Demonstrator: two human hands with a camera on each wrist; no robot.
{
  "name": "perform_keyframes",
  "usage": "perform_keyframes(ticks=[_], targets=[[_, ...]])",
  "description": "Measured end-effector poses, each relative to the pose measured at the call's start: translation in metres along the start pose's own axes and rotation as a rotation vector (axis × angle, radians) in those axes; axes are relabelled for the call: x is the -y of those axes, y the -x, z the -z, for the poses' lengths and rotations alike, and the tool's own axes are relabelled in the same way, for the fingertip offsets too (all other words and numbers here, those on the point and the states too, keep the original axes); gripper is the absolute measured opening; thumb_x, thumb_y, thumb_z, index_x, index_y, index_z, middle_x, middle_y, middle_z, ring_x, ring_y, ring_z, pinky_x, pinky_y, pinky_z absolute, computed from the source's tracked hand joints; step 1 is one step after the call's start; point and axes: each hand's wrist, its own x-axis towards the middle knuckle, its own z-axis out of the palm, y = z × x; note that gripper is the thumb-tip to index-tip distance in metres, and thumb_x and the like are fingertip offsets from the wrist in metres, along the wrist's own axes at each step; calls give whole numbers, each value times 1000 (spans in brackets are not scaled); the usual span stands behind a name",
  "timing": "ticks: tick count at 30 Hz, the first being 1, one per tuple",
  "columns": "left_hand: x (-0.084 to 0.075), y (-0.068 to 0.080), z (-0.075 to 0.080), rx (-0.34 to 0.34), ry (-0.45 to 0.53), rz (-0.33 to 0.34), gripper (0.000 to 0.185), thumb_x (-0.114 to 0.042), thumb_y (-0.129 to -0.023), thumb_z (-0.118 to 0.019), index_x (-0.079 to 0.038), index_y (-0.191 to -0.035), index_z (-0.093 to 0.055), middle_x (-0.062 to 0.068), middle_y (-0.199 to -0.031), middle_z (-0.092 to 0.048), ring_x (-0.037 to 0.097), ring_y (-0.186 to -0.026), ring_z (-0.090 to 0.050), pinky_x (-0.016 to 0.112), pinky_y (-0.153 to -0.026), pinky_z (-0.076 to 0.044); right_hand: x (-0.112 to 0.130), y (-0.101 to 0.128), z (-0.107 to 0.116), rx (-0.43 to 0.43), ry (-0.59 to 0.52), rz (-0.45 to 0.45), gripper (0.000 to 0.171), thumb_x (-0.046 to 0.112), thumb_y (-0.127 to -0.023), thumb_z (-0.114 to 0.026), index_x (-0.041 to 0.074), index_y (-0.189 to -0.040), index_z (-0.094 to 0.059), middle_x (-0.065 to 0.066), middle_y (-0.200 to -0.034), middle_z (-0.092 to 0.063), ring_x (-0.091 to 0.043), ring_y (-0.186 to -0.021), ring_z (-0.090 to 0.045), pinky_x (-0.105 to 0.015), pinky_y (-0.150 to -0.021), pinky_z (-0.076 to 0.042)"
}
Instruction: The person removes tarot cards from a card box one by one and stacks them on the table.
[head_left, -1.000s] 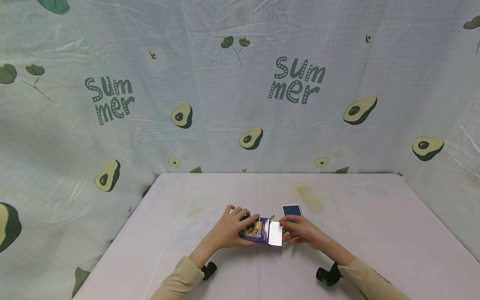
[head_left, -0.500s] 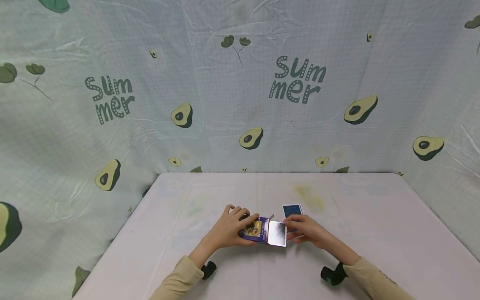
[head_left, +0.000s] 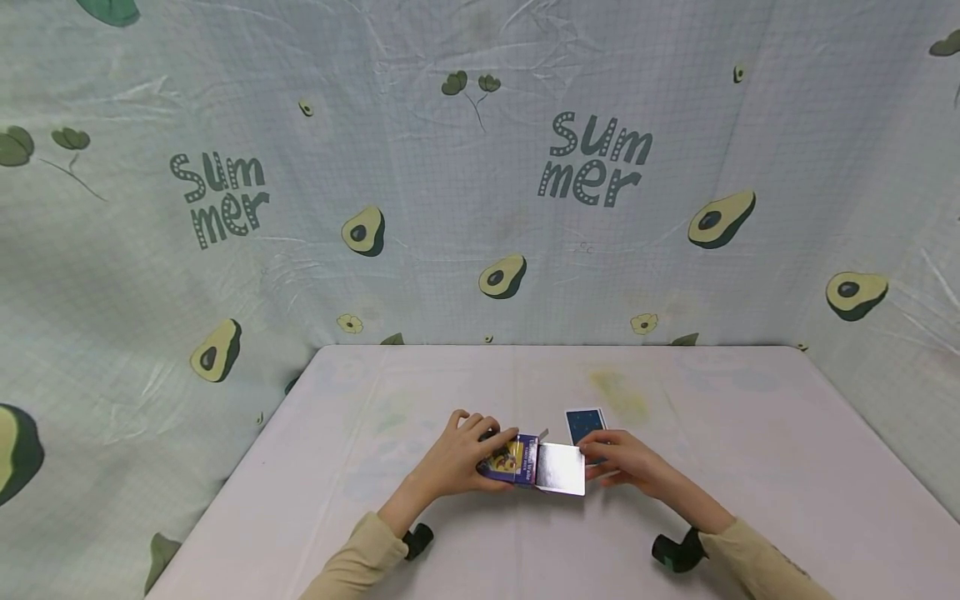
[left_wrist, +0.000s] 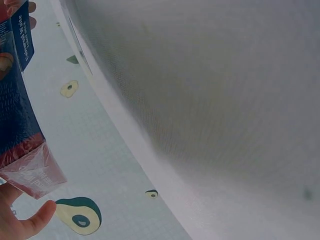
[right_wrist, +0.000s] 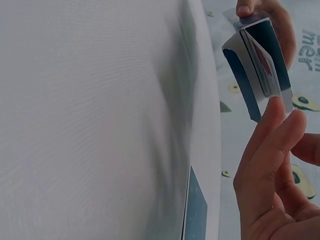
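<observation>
Lying on its side near the front middle of the desk (head_left: 750,417), the card box (head_left: 512,459) has its long axis going left to right, and its open end points to the person's right. From this open end a silver flap (head_left: 561,469) sticks out, almost flat and facing up. The left hand (head_left: 457,457) grips the box from above, with fingers curled over its far edge and the thumb on top. The right hand (head_left: 626,463) touches the right edge of the flap with bent fingertips; if it really pinches the flap, I cannot tell. Just behind this hand one dark blue card (head_left: 584,421) lies flat on the desk, its long axis pointing away from the person.

The desk has a pale, whitish cover with a faint yellow stain (head_left: 618,392) behind the card. A light checked cloth (head_left: 420,233) closes the space behind and on both sides. It is printed with avocados and the word "Summer". Writing on the box is too small to read.
</observation>
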Motion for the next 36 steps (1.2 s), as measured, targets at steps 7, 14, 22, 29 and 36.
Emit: perform_keyframes(ticks=[7,14,22,29,36], targets=[[-1,1,2,11,7,10,76,-64,-62,-65,-25,-125,-50,-4,-100,-53,12,-88,-49,40,-83,-35,-3,6,9,4,-13,0,36,30,-88,-53,-1,-108,-57,3,-86,-62,-10,-72,-64,-25,-58,-48],[1,1,2,3,5,6,75,-64,-62,-65,-25,-124,-50,-4,-99,-53,12,-87,-48,39,-82,-35,-6,11,16,16,-30,-9,37,28,-87,-54,-1,-109,-56,5,-85,-63,-9,-73,-64,-24,-58,-47],[3,4,1,-5,10,8,75,-63,-62,-66,-24,-124,-50,-4,-99,-52,12,-85,-47,39,-82,-35,-8,15,23,2,-24,-44,35,29,-85,-56,1,-106,-57,4,-80,-65,-9,-72,-64,-23,-57,-47],[4,7,3,13,11,21,75,-63,-63,-65,-24,-125,-50,-4,-99,-53,12,-87,-48,39,-83,-35,-10,20,29,12,-33,-52,34,29,-85,-57,2,-106,-58,5,-80,-67,-8,-73,-65,-23,-58,-47],[6,8,4,17,19,24,76,-63,-62,-66,-24,-125,-49,-3,-100,-53,12,-87,-48,40,-82,-35,-13,25,37,31,-50,-45,35,30,-86,-56,3,-107,-59,6,-86,-65,-8,-75,-65,-22,-59,-48]])
